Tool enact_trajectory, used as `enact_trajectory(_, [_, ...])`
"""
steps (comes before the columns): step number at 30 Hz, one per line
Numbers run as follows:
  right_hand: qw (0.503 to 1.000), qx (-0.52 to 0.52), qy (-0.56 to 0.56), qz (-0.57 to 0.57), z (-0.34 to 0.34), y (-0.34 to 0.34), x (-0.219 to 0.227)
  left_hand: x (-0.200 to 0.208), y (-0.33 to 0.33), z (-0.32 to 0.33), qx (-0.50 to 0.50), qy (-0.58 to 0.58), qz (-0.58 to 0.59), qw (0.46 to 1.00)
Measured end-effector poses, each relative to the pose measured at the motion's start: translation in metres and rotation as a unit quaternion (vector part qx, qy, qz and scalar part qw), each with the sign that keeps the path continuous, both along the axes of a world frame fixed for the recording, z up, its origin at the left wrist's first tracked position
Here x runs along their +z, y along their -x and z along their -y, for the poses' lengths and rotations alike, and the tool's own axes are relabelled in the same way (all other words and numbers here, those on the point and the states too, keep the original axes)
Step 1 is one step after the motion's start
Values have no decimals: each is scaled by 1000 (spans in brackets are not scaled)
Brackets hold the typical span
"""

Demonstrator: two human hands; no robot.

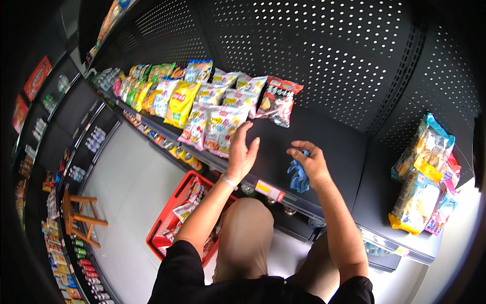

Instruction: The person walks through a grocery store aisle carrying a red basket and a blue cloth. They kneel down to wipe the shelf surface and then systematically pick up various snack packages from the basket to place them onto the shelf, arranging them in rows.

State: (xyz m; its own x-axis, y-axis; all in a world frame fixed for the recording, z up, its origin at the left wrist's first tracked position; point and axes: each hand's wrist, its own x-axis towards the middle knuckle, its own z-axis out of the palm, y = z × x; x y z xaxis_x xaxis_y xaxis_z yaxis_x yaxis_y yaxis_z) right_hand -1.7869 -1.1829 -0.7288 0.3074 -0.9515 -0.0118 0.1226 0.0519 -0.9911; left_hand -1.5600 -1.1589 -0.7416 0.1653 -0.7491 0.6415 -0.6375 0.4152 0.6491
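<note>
My left hand (241, 156) is open, its fingers stretched out and thumb apart, beside the front white-and-pink snack bag (220, 130). I cannot tell whether it touches the bag. My right hand (315, 164) is closed on a crumpled blue cloth (299, 178), which hangs down over the black shelf (329, 134). Behind my hands, a red-and-black snack bag (278, 101) leans at the right end of the row of bags. A yellow snack bag (180, 105) stands farther left in that row.
Below the shelf, a red basket (169, 206) with snack bags inside sits on the floor by my legs. More bagged goods (417, 195) stand on the shelf at the right. A wooden stool (83, 215) is at the left, near shelves of bottles. A perforated back panel (324, 66) rises behind.
</note>
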Motion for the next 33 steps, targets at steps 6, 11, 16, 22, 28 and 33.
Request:
enact_trajectory(6, [1000, -21, 5, 7, 7, 3, -6, -23, 29, 114, 81, -37, 99, 991])
enact_trajectory(11, [999, -49, 15, -16, 15, 6, -9, -14, 24, 158, 103, -96, 87, 986])
enact_trajectory(16, [987, -162, 16, 6, 40, 24, -27, -22, 43, 159, 111, -72, 23, 991])
enact_trajectory(22, [968, -245, -21, -47, 54, 31, -36, -47, 57, 152, -11, -148, -49, 988])
enact_trajectory(28, [978, -204, -40, -32, 58, 25, -40, -56, 71, 129, -96, -159, -160, 969])
enact_trajectory(33, [967, -217, 57, -125, 55, 32, -40, -11, 86, 83, -235, -168, -307, 907])
